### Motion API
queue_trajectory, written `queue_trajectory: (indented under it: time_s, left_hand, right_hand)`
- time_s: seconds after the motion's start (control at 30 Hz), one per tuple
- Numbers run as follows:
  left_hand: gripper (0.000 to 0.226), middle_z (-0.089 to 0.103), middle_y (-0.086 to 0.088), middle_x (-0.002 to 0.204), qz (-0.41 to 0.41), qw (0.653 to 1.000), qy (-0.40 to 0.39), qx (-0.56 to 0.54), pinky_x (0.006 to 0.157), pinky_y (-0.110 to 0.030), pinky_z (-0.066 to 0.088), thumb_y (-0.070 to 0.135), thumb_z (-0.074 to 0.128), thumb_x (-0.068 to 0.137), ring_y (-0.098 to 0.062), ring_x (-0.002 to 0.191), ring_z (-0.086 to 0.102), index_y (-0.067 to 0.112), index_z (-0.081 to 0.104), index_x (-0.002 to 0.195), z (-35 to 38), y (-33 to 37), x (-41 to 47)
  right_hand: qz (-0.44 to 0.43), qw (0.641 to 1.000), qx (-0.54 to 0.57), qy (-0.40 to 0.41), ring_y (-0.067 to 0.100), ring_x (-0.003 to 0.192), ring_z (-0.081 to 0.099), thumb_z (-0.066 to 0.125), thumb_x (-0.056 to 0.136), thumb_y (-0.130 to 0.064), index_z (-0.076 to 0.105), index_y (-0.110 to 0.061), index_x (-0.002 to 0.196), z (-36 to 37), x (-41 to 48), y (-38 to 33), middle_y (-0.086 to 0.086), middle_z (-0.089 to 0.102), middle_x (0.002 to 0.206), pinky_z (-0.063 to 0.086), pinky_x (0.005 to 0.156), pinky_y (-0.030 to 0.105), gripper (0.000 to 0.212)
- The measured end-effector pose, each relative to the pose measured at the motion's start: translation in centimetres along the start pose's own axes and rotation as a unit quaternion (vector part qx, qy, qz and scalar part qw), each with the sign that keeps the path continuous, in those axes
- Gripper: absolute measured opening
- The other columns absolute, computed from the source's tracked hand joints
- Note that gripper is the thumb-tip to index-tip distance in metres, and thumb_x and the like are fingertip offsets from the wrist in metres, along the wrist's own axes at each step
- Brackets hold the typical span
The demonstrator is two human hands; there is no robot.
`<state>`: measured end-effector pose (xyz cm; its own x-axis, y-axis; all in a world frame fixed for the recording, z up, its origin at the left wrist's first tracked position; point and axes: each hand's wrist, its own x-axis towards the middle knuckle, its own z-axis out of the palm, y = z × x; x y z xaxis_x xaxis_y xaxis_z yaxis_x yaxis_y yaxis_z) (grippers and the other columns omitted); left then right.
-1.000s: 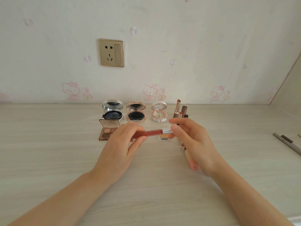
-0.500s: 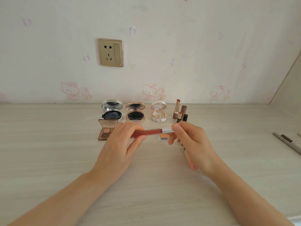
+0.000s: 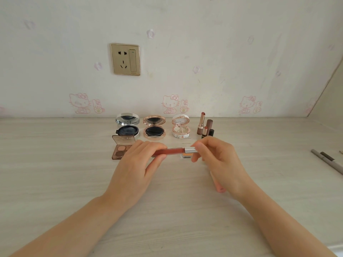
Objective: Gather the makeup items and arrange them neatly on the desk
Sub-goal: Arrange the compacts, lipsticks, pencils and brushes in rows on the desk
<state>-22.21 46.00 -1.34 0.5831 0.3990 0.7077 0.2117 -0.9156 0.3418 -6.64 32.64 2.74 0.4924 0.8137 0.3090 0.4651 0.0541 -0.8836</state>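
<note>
Open desk (image 3: 55, 182) at left, compacts (image 3: 154, 129) crowding the back (lids up), pencils (image 3: 326, 161) far right.

Our left hand (image 3: 135, 169) hiding the right side of the eyeshadow palette (image 3: 120, 151) and one end of the lip gloss tube (image 3: 174, 151), small orange item (image 3: 186, 155) behind it we cannot identify, pink tube (image 3: 220, 188) mostly under our right hand (image 3: 219, 164), pencils (image 3: 328, 161) cut by the right edge.

Lip gloss tube (image 3: 172, 151) red-brown with silver cap, table (image 3: 55, 164) pale grey wood grain, wall (image 3: 222, 52) white with pink cartoon-cat prints, socket plate (image 3: 125, 59) gold, behind the tube: silver compact (image 3: 127, 127) navy inside, rose-gold compact (image 3: 154, 127) black inside, white floral compact (image 3: 181, 127), brown eyeshadow palette (image 3: 120, 149).
</note>
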Motion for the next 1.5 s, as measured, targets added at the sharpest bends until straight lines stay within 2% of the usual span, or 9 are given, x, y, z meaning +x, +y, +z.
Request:
queue_trajectory:
  time_s: [0.1, 0.23, 0.33, 0.47, 0.53, 0.77, 0.87, 1.17, 1.5]
  left_hand:
    - [0.025, 0.061, 0.016, 0.096, -0.006, 1.000, -0.003, -0.009, 0.088, -0.013, 0.034, 0.038, 0.046, 0.095, -0.009, 0.092, 0.055, 0.022, 0.062, 0.106, 0.0, 0.0, 0.0]
    - [0.024, 0.061, 0.017, 0.097, 0.000, 1.000, -0.003, -0.004, 0.087, -0.012, 0.034, 0.037, 0.046, 0.095, -0.007, 0.091, 0.054, 0.023, 0.061, 0.107, 0.0, 0.0, 0.0]
    - [0.025, 0.061, 0.016, 0.096, -0.004, 1.000, -0.004, -0.009, 0.086, -0.013, 0.035, 0.037, 0.046, 0.095, -0.008, 0.091, 0.054, 0.023, 0.061, 0.107, 0.1, 0.0, -0.1]
    - [0.025, 0.061, 0.016, 0.097, -0.008, 1.000, -0.001, -0.011, 0.087, -0.013, 0.035, 0.037, 0.046, 0.095, -0.010, 0.092, 0.055, 0.022, 0.062, 0.108, 0.0, 0.0, -0.1]
    - [0.026, 0.062, 0.016, 0.096, -0.012, 1.000, 0.000, -0.011, 0.088, -0.011, 0.033, 0.037, 0.046, 0.095, -0.009, 0.092, 0.056, 0.021, 0.062, 0.108, 0.0, 0.0, 0.0]
    - [0.025, 0.061, 0.019, 0.092, -0.021, 1.000, -0.005, -0.004, 0.085, -0.010, 0.033, 0.039, 0.045, 0.094, -0.007, 0.088, 0.052, 0.024, 0.062, 0.105, 0.1, -0.1, 0.0]
    - [0.025, 0.060, 0.020, 0.092, -0.026, 1.000, -0.005, -0.006, 0.084, -0.010, 0.033, 0.040, 0.044, 0.094, -0.005, 0.088, 0.052, 0.026, 0.061, 0.105, 0.1, -0.1, -0.1]
    - [0.026, 0.059, 0.019, 0.091, -0.043, 0.999, -0.004, -0.027, 0.081, -0.019, 0.042, 0.046, 0.047, 0.090, -0.006, 0.091, 0.056, 0.028, 0.060, 0.104, 0.2, 0.0, -0.3]
    - [0.023, 0.053, 0.008, 0.082, 0.141, 0.987, -0.024, 0.066, 0.071, -0.029, 0.043, 0.029, 0.053, 0.092, -0.014, 0.079, 0.050, 0.019, 0.056, 0.113, 0.3, 1.8, -0.4]
  right_hand:
    - [-0.027, 0.999, 0.019, -0.003, -0.004, 0.041, 0.054, 0.053, 0.095, -0.009, 0.063, -0.008, 0.092, -0.1, 0.0, 0.1, 0.010, 0.069, 0.088, 0.037, 0.046, 0.008, 0.011]
    - [-0.047, 0.999, 0.022, -0.013, 0.001, 0.065, 0.058, 0.059, 0.088, -0.001, 0.060, -0.014, 0.091, -0.2, 0.2, 0.6, 0.002, 0.065, 0.092, 0.041, 0.056, 0.009, 0.014]
    - [-0.043, 0.999, 0.021, -0.013, 0.008, 0.090, 0.062, 0.067, 0.083, -0.020, 0.060, -0.022, 0.104, -0.1, 0.3, 1.0, -0.006, 0.066, 0.099, 0.046, 0.071, 0.018, 0.022]
    - [0.002, 1.000, 0.008, -0.010, -0.004, 0.046, 0.056, 0.054, 0.095, -0.027, 0.063, -0.019, 0.100, -0.1, 0.1, 0.3, 0.003, 0.069, 0.098, 0.039, 0.043, 0.009, 0.013]
    - [-0.004, 1.000, 0.011, -0.001, -0.007, 0.041, 0.054, 0.050, 0.097, -0.020, 0.064, -0.012, 0.094, -0.1, 0.0, 0.2, 0.009, 0.071, 0.093, 0.037, 0.040, 0.007, 0.016]
    - [-0.042, 0.997, 0.044, 0.051, 0.002, 0.049, 0.053, 0.052, 0.093, -0.005, 0.066, -0.027, 0.093, -0.2, 0.3, 0.9, -0.012, 0.063, 0.080, 0.036, 0.048, 0.007, 0.026]
    - [-0.054, 0.995, 0.046, 0.066, 0.001, 0.063, 0.052, 0.052, 0.093, -0.003, 0.066, -0.027, 0.093, -0.3, 0.4, 1.0, -0.016, 0.065, 0.084, 0.038, 0.064, 0.018, 0.028]
    - [-0.040, 0.988, 0.103, 0.105, 0.014, 0.074, 0.050, 0.051, 0.093, -0.003, 0.061, -0.019, 0.106, -0.7, 0.5, 1.1, 0.013, 0.064, 0.102, 0.042, 0.056, 0.014, 0.023]
    - [0.015, 0.980, 0.147, 0.130, 0.010, 0.072, 0.055, 0.057, 0.090, -0.011, 0.064, -0.020, 0.104, -1.4, 1.2, 0.9, 0.008, 0.070, 0.091, 0.045, 0.074, 0.031, 0.018]
